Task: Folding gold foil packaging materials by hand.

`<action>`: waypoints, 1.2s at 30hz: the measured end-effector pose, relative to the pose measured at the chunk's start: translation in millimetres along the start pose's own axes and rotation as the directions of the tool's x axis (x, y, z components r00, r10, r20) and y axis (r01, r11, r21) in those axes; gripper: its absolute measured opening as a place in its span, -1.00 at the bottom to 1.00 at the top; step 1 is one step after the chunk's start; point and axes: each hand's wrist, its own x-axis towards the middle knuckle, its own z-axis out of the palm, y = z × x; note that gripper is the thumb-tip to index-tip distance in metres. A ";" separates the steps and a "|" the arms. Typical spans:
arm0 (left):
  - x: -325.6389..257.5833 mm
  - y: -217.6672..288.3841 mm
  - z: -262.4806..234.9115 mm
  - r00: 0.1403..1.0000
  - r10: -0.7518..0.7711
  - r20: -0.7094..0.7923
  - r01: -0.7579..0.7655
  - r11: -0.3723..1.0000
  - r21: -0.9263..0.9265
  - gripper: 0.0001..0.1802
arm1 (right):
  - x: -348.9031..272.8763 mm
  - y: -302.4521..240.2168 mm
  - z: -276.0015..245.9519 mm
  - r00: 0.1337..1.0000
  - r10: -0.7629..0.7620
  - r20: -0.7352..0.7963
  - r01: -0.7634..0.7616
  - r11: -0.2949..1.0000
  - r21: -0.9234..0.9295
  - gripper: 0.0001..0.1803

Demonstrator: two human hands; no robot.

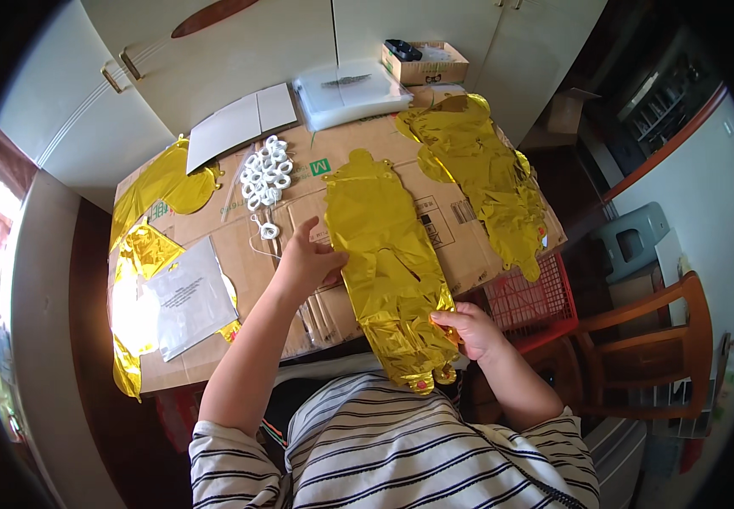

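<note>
A flat, uninflated gold foil balloon [388, 271] lies lengthwise in front of me, its near end hanging past the table edge toward my shirt. My right hand [472, 331] pinches its right edge close to that near end, thumb on top. Beside its left edge is my left hand [309, 260], fingers apart and the index finger raised; its fingertips reach the foil's edge without gripping it. White ring-shaped rolls of ribbon [265, 174] lie in a cluster beyond my left hand, and a single white roll [268, 230] with a loose strand sits closer to it.
Flattened cardboard [299, 204] covers the table. More gold foil [485, 178] lies at the right and along the left side, near a clear plastic bag [190, 297]. Behind are a grey board [244, 127], clear bags [346, 93] and a small box [435, 68]. A red basket [536, 301] and wooden chair [689, 339] stand right.
</note>
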 end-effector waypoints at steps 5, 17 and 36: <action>-20.3 -14.7 2.8 0.994 0.104 0.044 -0.106 0.993 0.044 0.09 | -1.7 -2.5 0.6 0.999 0.037 0.023 -0.037 0.999 0.021 -0.89; 20.2 5.1 -13.3 0.965 0.257 -0.047 -0.237 0.938 0.253 0.13 | 16.5 -47.0 29.4 0.987 -0.161 0.019 0.158 0.930 -0.331 -0.77; 90.0 6.9 -13.7 0.945 0.325 -0.038 -0.275 0.852 0.445 -0.36 | 97.1 -155.6 33.2 0.988 0.050 -0.145 -0.120 0.842 -0.527 -0.66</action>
